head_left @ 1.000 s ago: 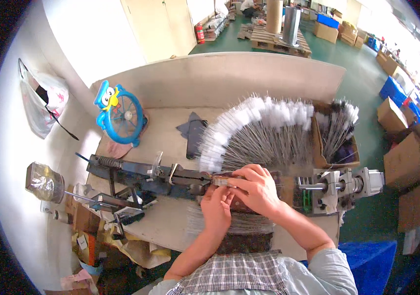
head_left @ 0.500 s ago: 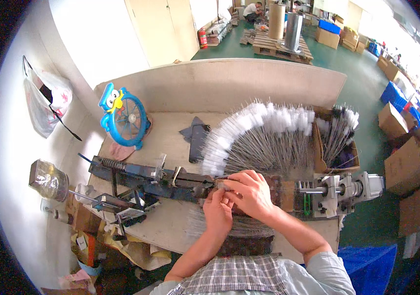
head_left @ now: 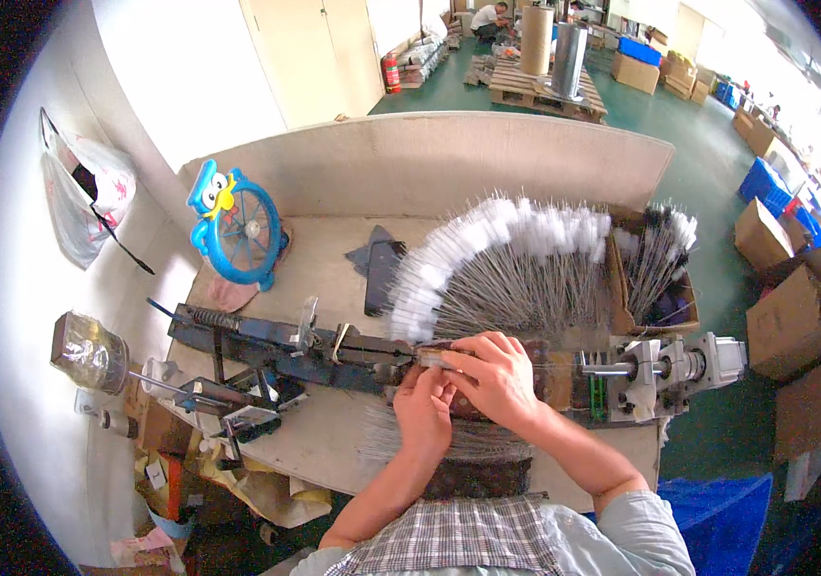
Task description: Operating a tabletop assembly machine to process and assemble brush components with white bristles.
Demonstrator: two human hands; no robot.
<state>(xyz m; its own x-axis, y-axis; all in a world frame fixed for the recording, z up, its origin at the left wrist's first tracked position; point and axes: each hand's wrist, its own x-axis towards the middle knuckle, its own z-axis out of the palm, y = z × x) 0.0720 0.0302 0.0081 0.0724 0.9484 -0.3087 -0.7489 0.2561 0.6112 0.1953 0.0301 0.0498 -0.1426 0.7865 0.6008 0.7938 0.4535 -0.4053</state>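
Both my hands meet at the middle of a long bench machine (head_left: 358,346), by the end of its dark metal bar. My left hand (head_left: 424,411) comes from below with its fingers pinched together. My right hand (head_left: 497,377) reaches over from the right, thumb and fingers closed beside the left fingertips. Between the fingertips shows a small whitish piece (head_left: 429,357), too small to name and partly covered. Right of my right hand, thin wire runs toward the metal spindle (head_left: 612,370) of the machine. Below my hands lie thin grey wires (head_left: 487,444).
Behind my hands fans out a big pile of white-tipped wire brushes (head_left: 516,259). A carton (head_left: 622,288) with dark-tipped brushes stands at its right. A dark phone-like slab (head_left: 384,278) and a blue toy-shaped fan (head_left: 242,230) are further left. A low panel (head_left: 430,158) borders the table's back.
My hands stay almost in place at the machine, and the right fingers have shifted slightly. More of the whitish piece shows between the fingertips. The whole view has moved a little.
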